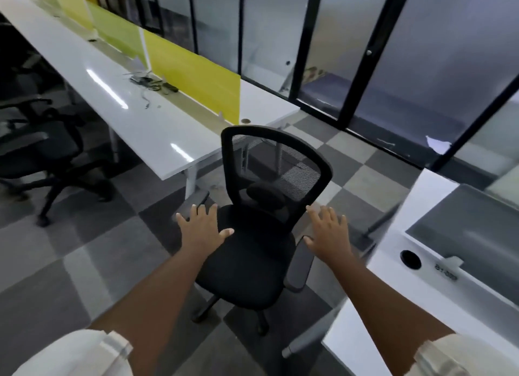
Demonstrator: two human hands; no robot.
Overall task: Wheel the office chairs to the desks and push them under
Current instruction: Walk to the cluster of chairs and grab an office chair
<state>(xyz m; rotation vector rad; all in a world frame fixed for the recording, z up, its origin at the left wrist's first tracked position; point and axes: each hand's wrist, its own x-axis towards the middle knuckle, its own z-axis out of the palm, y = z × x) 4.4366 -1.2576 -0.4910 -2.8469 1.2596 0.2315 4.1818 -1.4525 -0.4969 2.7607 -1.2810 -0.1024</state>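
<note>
- I have the chair [252, 235] at the centre of the frame, on the carpet between two desks, its mesh back toward the top and its seat facing me.
- My left hand [200, 228] hangs with fingers spread and straight over the seat's left edge, near the left armrest [193, 204]. It grips nothing, and I cannot tell whether it touches.
- My right hand [328, 231] is likewise flat and splayed, just above the right armrest [299, 263], holding nothing.
- The hands are well apart, one on each side. I judge that this is so I can take both armrests and steer evenly.
- The long desk [157, 134] runs from the upper left to the centre, with its end just beyond the chair back. It looks like the nearest target.
- A second chair [42, 151] stands at the left edge, out from that desk and not yet tucked in.
- Another desk [393, 260] fills the lower right.
</note>
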